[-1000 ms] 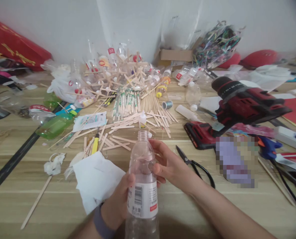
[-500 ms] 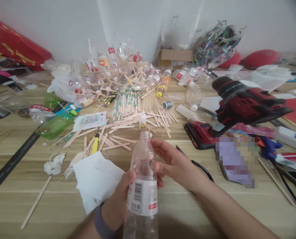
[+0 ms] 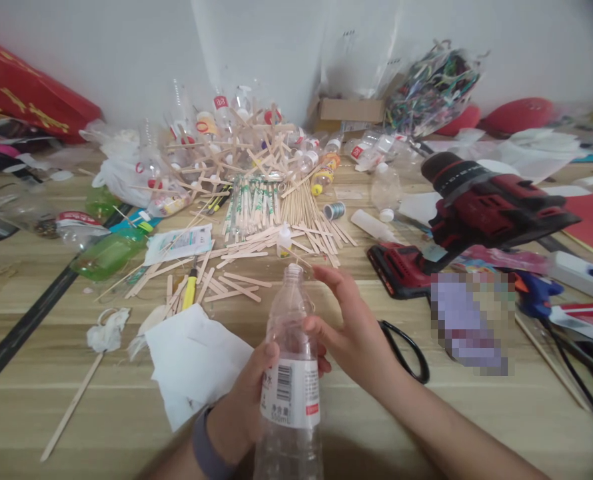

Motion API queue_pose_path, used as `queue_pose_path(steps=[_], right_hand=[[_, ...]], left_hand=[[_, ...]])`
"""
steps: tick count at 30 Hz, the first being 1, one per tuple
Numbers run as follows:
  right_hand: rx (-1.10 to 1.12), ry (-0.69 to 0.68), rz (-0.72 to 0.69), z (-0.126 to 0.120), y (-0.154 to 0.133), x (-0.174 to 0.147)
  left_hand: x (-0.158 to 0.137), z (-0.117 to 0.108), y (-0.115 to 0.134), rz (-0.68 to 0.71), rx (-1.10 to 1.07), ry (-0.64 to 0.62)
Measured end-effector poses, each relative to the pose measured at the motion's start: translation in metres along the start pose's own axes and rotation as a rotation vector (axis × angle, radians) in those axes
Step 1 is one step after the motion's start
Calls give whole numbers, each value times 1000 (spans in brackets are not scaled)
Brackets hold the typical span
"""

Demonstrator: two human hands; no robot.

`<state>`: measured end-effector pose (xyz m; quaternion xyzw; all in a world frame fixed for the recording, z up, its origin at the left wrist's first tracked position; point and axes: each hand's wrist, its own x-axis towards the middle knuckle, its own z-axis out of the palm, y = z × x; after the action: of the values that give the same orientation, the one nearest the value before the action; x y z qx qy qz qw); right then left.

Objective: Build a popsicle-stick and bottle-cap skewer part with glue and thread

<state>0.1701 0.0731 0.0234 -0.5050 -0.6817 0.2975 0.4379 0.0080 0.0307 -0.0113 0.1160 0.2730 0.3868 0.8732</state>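
Observation:
A clear, uncapped plastic water bottle (image 3: 290, 327) with a white barcode label stands upright in front of me, its lower end cut off by the bottom edge of the view. My left hand (image 3: 246, 400), with a grey-purple band on the wrist, is wrapped around it at the label, and fingertips show on the far side. Beside the bottle's shoulder is my right hand (image 3: 349, 320), thumb and forefinger spread apart. Its thumb tip is at the bottle's side; whether it touches I cannot tell. Crumpled white paper (image 3: 196, 360) lies left of the bottle.
Craft sticks (image 3: 234, 291) lie scattered beyond the bottle, with a small glue bottle (image 3: 284, 241) and a yellow cutter (image 3: 190, 290). Several plastic bottles are heaped behind. At right are a red cordless drill (image 3: 491, 207), black-handled scissors (image 3: 424, 367) and a glue gun (image 3: 539, 297).
My right hand has opened wider, its forefinger lifting off the bottle's neck. The bottle has shifted slightly right in view, with my left hand still around it. More of the scissors' handle shows.

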Motion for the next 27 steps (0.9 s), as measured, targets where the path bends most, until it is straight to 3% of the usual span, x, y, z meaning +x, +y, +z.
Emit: queue_pose_path(steps=[5,11,21,27], right_hand=[[-93,-86,-147,-16,-3,8],[-117,-246,-157,-21,-1,11],[-117,-68,-160,-7,1,6],[-115,14,-193,-2,0,2]], left_hand=[[2,1,7,65,-25,-62],[2,-2,4,41,-50,-100],[-5,2,2,48,1,-37],[1,-5,-5,58,-2,-148]])
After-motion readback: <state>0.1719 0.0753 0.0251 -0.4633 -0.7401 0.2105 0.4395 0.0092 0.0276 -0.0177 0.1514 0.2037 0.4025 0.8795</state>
